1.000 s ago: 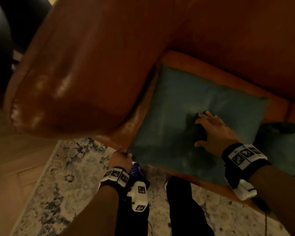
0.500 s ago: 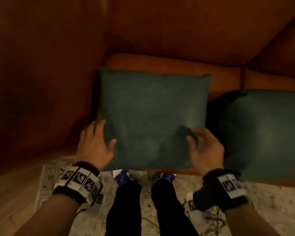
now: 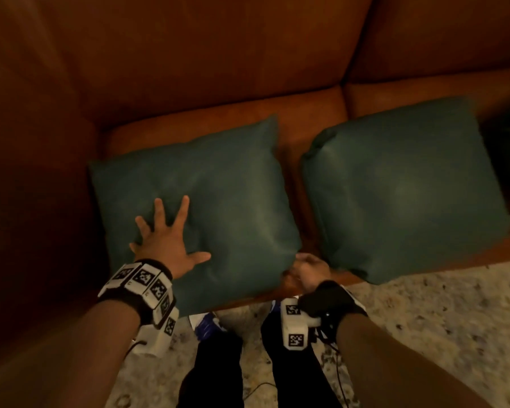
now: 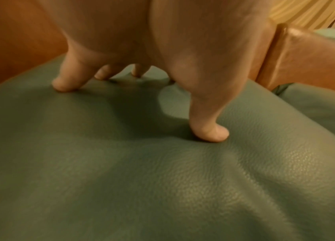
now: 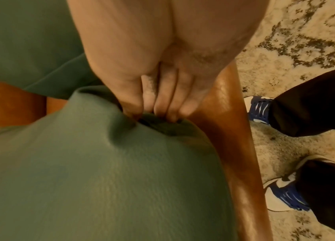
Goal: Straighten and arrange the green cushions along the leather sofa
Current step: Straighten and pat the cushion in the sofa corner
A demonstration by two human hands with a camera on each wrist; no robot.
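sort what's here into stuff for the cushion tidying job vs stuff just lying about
Job:
- left green leather cushion, pressed by left hand, corner pinched by right hand
- right green leather cushion
- brown leather sofa

Lying about:
- patterned cream rug

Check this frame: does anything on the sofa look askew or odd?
Both cushions lie flat on the sofa seat, not upright. The right cushion sits turned and overhangs the front edge. The left cushion is bunched at its near corner, pinched by the right hand; the left hand presses it.
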